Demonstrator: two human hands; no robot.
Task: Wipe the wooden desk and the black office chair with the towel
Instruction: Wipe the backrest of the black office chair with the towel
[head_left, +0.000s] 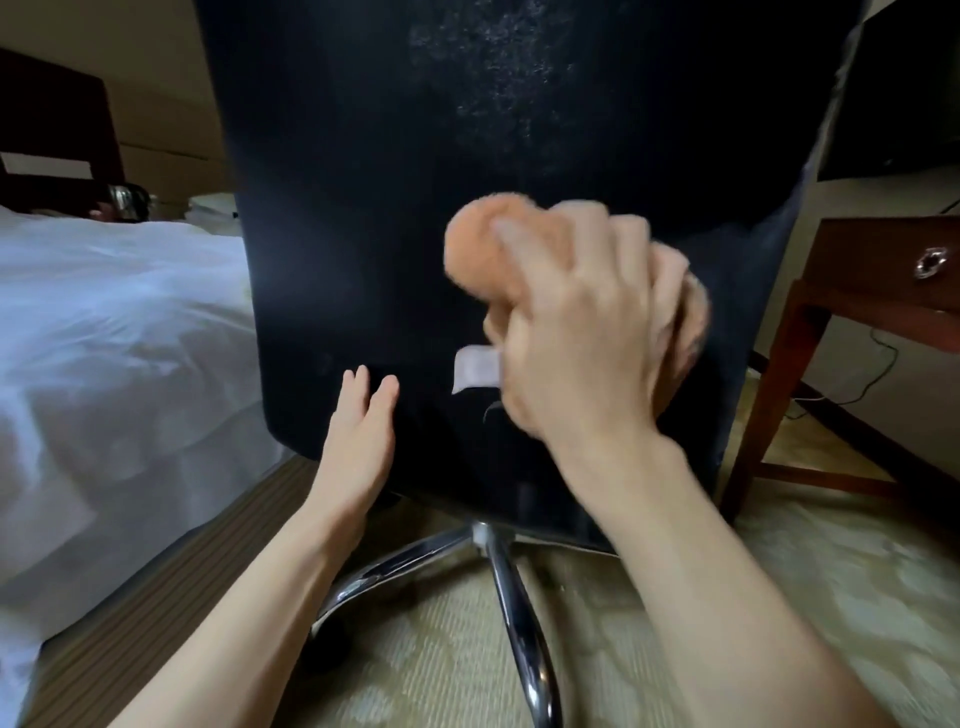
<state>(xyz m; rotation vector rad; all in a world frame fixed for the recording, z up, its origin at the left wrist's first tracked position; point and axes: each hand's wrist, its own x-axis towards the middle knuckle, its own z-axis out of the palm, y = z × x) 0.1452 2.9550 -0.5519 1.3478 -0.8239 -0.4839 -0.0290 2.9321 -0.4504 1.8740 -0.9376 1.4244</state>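
The right hand (571, 332) grips the bunched orange towel (478, 249), fingers curled round it, and presses it on the back of the black office chair (363, 182). A white tag (475, 370) hangs just below the grip. Lower to the left, the left hand (358, 431) lies flat on the chair back, fingers straight. Under the grip is the chrome base (498, 582), so a hard stroke could, I think, swing the chair toward the wooden desk (872, 254) on the right. The pale dusty patch (493, 67) well above may be missed.
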